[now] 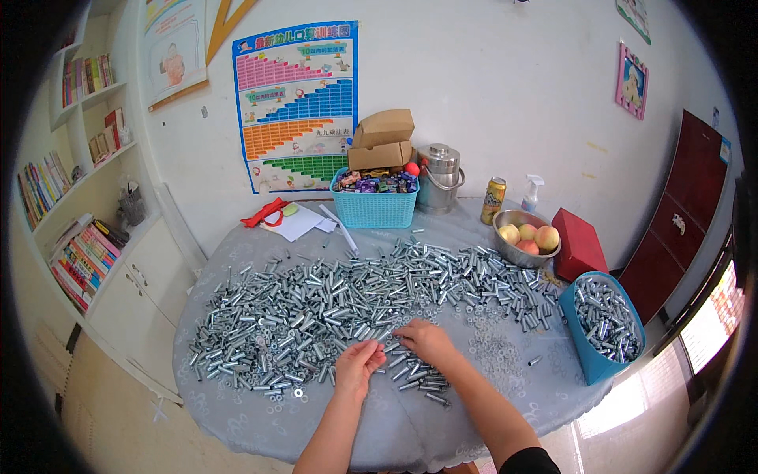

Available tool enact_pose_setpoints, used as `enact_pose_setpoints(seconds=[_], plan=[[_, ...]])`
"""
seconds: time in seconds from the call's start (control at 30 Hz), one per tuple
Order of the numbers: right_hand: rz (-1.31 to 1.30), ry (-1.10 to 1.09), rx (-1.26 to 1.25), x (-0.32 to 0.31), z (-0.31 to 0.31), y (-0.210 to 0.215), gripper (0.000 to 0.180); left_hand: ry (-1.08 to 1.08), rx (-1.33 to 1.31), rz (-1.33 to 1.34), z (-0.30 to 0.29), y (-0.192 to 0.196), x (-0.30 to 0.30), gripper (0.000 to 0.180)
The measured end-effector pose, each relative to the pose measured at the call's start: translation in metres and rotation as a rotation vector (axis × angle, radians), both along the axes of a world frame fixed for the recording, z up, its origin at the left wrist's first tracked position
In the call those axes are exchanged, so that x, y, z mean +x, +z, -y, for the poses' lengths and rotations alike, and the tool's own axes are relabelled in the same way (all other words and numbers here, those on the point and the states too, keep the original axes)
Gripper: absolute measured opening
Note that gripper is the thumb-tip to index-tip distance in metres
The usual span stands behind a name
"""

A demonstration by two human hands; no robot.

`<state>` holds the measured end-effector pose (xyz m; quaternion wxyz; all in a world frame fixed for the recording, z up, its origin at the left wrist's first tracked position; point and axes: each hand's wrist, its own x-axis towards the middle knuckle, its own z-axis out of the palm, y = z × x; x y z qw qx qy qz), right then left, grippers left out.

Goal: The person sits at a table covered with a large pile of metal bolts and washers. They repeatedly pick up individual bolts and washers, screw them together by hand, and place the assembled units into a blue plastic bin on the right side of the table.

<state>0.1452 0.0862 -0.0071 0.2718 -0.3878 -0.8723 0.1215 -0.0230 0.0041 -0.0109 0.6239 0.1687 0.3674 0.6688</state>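
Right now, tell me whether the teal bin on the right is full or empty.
The bin looks nearly full: metal cylinders lie heaped close to its rim.

The left hand [360, 368] and right hand [427, 343] are bare, like both forearms [335, 424]; a black sleeve [530, 461] (only its end shows) circles the near right elbow.

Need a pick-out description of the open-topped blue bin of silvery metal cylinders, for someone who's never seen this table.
Start at the grey-cloth-covered table and follow it to its right-hand edge. There, in front of the red rectangular box, stands the open-topped blue bin, filled with silvery metal cylinders. The light-blue openwork plastic basket at the back holds multicoloured items instead.
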Motion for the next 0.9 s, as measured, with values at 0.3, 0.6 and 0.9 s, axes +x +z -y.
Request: enact_pose_setpoints(seconds=[0.3, 0.6, 0.9], plan=[[-0.228, -0.135, -0.314, 0.003, 0.009, 0.005, 0.021, -0.011, -0.010, -0.014, 0.000, -0.004, -0.002, 0.013], [-0.748, 0.050, -0.588, 0.005, 0.022, 0.017, 0.017, -0.016, -0.054, -0.101, 0.002, 0.002, 0.003, 0.015], [-0.504, 0.012, -0.629, 0.011, 0.019, 0.010, 0.025, -0.064, -0.016, -0.283, 0.005, 0.010, 0.008, 0.016]])
